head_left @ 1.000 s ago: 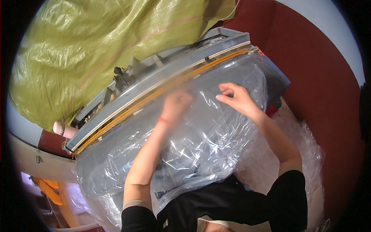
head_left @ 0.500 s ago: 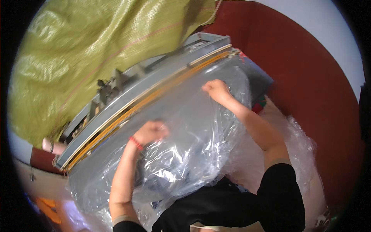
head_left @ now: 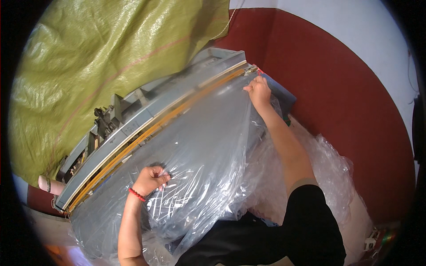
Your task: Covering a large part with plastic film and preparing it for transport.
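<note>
Yellow-green tarp, pink cylinder, dark-red wall

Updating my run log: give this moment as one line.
left hand: pinching clear plastic sheet; right hand: gripping same sheet, near orange strip; sheet: creased; grey frame: beyond sheet

No readable text, labels, numbers or signs on any surface.

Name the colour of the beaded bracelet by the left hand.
Red: the beaded bracelet by the left hand shows best in the head view.
</note>
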Tool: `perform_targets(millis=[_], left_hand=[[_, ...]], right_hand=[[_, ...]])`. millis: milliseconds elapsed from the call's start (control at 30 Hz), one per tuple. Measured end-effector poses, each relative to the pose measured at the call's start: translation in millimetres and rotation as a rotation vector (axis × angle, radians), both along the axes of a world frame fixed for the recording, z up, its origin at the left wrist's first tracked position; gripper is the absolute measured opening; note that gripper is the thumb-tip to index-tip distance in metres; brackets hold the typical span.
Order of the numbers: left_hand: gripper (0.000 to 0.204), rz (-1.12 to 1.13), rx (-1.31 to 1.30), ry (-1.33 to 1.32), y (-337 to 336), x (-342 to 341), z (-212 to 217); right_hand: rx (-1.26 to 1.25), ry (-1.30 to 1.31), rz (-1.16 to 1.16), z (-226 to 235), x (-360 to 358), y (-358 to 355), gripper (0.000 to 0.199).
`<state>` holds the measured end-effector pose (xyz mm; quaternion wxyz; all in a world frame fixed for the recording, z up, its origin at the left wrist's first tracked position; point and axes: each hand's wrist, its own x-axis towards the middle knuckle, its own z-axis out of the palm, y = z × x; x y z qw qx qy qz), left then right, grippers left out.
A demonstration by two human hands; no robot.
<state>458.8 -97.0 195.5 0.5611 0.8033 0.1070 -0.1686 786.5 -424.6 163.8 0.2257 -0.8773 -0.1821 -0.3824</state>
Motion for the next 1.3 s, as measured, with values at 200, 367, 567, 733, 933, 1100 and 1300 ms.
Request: perform_targets(millis=[200,367,567,733,933,1100,1300], left_hand=[[0.005,-0.016,-0.08,0.0,-1,-6,3],[0.016,-0.12,-0.311,0.136,13,-63,27],[0.019,0.142,-0.368,0.32,74,-225,16],[0.012,0.481,0.241,0.52,156,-356,64],[0.009,0.95,1.446,-0.121,216,-458,135],[0.028,0.729,1.358,-0.413,159,-348,51],[0.058,0.748,1.28,0.177,233,-394,-47]], right_hand=[[0.137,0.219,-0.12,-20,25,0,0.027],[0.16,0.213,-0.145,-27,27,5,0.028],[-0.136,0.333,-0.132,-31,29,31,0.024],[-0.096,0.429,-0.094,-28,37,3,0.031],[-0.17,0.338,-0.044,-55,71,9,0.025],[-0.136,0.27,-0.094,-54,75,-20,0.029],[-0.103,0.325,-0.072,-59,77,-22,0.03]])
